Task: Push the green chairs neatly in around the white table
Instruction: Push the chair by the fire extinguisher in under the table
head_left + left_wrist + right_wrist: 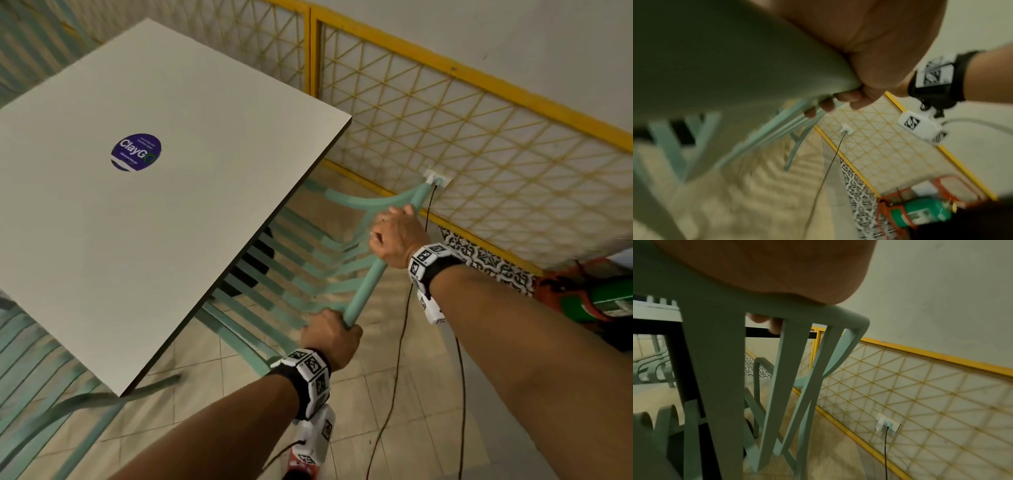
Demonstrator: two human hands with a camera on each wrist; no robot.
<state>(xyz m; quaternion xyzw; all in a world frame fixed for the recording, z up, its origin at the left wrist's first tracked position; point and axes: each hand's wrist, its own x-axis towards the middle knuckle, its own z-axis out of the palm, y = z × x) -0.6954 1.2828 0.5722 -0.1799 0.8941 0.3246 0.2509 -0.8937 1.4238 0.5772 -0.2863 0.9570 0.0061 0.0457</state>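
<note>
Both hands held the top rail of one green chair (366, 277). The left hand (330, 337) was curled round the near end of the rail, and the right hand (397, 236) was curled round it farther along, close to the far corner. In the right wrist view, fingertips (774, 326) poked through between the back slats, so the hold went right round the rail. In the left wrist view, the right hand's fingers (846, 97) were seen wrapped under the rail too. The white table (191, 212) was just in front of the hands and to their left, with a round blue sticker (136, 152) on its top. The seat of the held chair was already partly under the table's edge, but its back was a little way from the edge and looked tilted, so I think this chair was nearly in and only needed a small push more to sit straight. Another green chair (41, 387) showed to the left of the left hand, past the near corner of the table. Part of it went under the table, but it was blurry, so I could not tell if it was pushed in neatly. More green slats showed far off, past the top of the table, and I could not tell how that one stood either. To the right of the right hand was a yellow lattice fence (479, 137) with a white socket (436, 178) and a black cord (404, 329) hanging down to the floor behind the hands. So the job looked partly done, with this chair almost finished and the others perhaps needing a check.
</note>
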